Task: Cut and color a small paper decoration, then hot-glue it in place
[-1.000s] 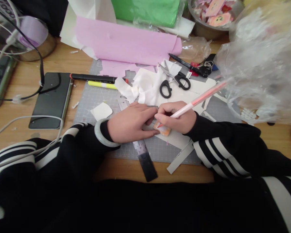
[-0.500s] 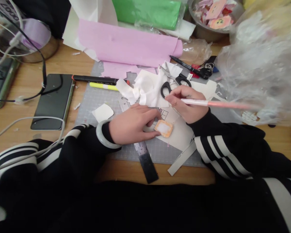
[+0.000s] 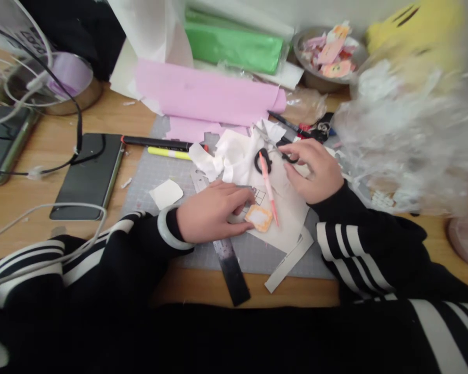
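My left hand [image 3: 214, 212] pinches the edge of a small orange-bordered piece with a white middle [image 3: 259, 217], between thumb and fingers, over a white sheet with a drawn grid. My right hand [image 3: 315, 170] has thumb and forefinger apart around one black handle of the scissors [image 3: 263, 161]; the fingertips are at that handle, and I cannot tell whether they grip it. A pink-orange pen [image 3: 269, 188] lies across the sheet between my hands, its upper end over the other scissor loop. Crumpled white material [image 3: 234, 156] lies beside the scissors.
A grey cutting mat [image 3: 140, 179] bears a ruler [image 3: 232, 272], a paper strip [image 3: 288, 261], a yellow marker [image 3: 167, 152] and a black pen [image 3: 159, 142]. Phone [image 3: 88, 176] and cables lie left. Behind are a pink sheet [image 3: 210, 93], a metal bowl [image 3: 315, 80] and plastic bags [image 3: 405, 130].
My right hand has let go of the pink-orange pen, which now lies on the sheet, and its fingers have come to the scissors' handle. My left hand keeps hold of the orange-bordered piece.
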Demonstrator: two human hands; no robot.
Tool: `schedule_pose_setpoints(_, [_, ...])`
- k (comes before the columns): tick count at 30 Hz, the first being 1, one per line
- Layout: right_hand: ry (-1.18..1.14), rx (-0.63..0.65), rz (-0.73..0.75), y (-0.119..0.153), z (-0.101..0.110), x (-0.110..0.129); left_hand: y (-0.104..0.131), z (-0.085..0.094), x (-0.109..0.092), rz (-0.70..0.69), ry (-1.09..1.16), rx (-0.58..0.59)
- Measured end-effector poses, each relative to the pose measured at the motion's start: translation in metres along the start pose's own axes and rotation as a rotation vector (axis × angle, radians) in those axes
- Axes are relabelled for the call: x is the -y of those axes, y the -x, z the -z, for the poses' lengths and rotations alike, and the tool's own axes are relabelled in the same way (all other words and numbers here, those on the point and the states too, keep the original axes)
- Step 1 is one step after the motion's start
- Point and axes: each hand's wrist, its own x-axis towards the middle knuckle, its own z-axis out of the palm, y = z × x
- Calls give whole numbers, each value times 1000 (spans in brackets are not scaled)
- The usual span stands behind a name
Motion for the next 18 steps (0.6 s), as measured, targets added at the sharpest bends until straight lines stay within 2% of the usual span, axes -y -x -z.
schedule_pose_setpoints(5, [210, -218, -42, -8, 39, -16, 0, 3, -4, 9, 38, -2])
schedule_pose_setpoints(9, [273, -278, -82, -8, 52, -29, 0, 3, -5, 16, 42, -6])
schedule_pose_setpoints(14, [274, -158, -99, -1, 52, -42, -1, 4, -7, 29, 71, -16])
schedule_pose_setpoints(18, [349, 16, -36, 5, 45, -55, -2, 5, -9, 47, 73, -12])
